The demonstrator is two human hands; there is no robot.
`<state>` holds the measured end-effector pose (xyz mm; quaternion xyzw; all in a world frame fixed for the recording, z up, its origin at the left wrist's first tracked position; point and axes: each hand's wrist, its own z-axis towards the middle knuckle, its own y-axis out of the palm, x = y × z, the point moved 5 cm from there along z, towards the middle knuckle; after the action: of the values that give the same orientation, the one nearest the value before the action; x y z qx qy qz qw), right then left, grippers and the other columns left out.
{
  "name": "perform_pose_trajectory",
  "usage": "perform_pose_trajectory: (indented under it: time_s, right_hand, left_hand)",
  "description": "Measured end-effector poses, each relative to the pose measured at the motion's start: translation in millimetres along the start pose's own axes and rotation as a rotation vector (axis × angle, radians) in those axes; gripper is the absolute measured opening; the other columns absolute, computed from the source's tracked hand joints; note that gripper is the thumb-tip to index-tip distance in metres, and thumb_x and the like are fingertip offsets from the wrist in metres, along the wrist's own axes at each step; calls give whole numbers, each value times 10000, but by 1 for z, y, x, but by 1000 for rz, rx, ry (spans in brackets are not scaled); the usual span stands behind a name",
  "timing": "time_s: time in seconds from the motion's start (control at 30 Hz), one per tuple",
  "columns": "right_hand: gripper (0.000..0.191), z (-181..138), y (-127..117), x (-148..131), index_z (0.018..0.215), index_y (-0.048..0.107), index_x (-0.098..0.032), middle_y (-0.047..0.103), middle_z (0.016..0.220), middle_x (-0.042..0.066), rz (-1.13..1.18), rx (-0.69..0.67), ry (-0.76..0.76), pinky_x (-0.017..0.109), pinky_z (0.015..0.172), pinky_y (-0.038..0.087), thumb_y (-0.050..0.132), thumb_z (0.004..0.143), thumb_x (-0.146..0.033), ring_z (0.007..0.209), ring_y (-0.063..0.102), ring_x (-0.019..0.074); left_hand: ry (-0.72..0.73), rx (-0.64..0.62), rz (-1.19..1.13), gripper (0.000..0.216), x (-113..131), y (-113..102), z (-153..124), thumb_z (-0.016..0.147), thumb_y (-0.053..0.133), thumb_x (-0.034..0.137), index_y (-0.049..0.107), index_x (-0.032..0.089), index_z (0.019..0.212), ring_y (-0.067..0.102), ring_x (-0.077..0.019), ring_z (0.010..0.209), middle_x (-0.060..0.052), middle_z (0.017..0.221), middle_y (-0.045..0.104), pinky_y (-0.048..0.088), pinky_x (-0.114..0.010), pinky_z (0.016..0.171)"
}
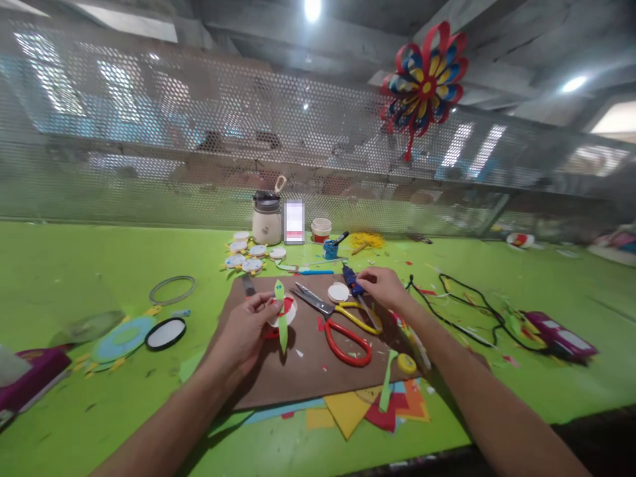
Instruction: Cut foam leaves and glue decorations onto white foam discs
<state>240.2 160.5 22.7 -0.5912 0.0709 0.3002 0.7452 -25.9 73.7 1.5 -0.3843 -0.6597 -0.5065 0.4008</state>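
Paper strip tight in left hand, blue tool in right hand, above brown mat.

No writing can be read anywhere; the upright card beside the jar is blurred

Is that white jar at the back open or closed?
Closed: a dark lid sits on top of the upright jar.

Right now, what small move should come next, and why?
Probably lift the blue tool over the scissors toward the disc: the right hand grips it, and the left hand holds the disc with a green strip across it.
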Motion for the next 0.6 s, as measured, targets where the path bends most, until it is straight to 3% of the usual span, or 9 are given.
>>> perform_pose_trajectory:
  time_s: [0.13, 0.27, 0.37, 0.5, 0.6]
  right_hand:
    - [275, 4, 6, -15, 1063, 692, -177, 728, 958, 62, -32, -129, -63, 300, 794, 485, 620, 802, -227, 858, 647, 197]
    - [485, 16, 19, -36, 1162, 658, -188, 672, 1164, 116, -80, -237, -136, 423, 998, 365, 736, 684, -216, 1148, 521, 312]
    - [526, 25, 31, -39, 1153, 652, -172, 653, 1190, 148, -63, -280, -118, 477, 1031, 319, 770, 641, -197, 1221, 456, 357]
    - [480, 27, 36, -35, 1125, 643, -181, 644, 1191, 134, 74, -307, -88, 456, 1001, 365, 753, 658, -197, 1194, 489, 325]
    - [491, 17, 24, -39, 1267, 536, -186, 654, 1160, 110, 241, -338, -117, 393, 908, 462, 628, 796, -289, 1059, 599, 245]
  left_hand:
    - [-22, -22, -3, 202, -4, -1, 2, 711, 739, 134, 638, 130, 887, 626, -117, 548, -49, 756, 708, 534, -224, 518]
    - [-42, -40, 14, 252, -6, 0, 0, 705, 755, 177, 640, 133, 924, 636, -134, 560, -60, 784, 718, 543, -248, 517]
    - [-20, -33, 19, 297, -3, 2, -1, 670, 784, 200, 644, 129, 922, 646, -141, 595, -67, 796, 724, 542, -241, 528]
    - [0, -31, 22, 320, 1, 3, -2, 624, 819, 219, 660, 131, 887, 651, -138, 599, -63, 790, 731, 542, -226, 542]
    - [-20, -33, 17, 308, 0, 3, -3, 631, 815, 195, 665, 131, 892, 667, -152, 616, -77, 811, 738, 549, -227, 546]
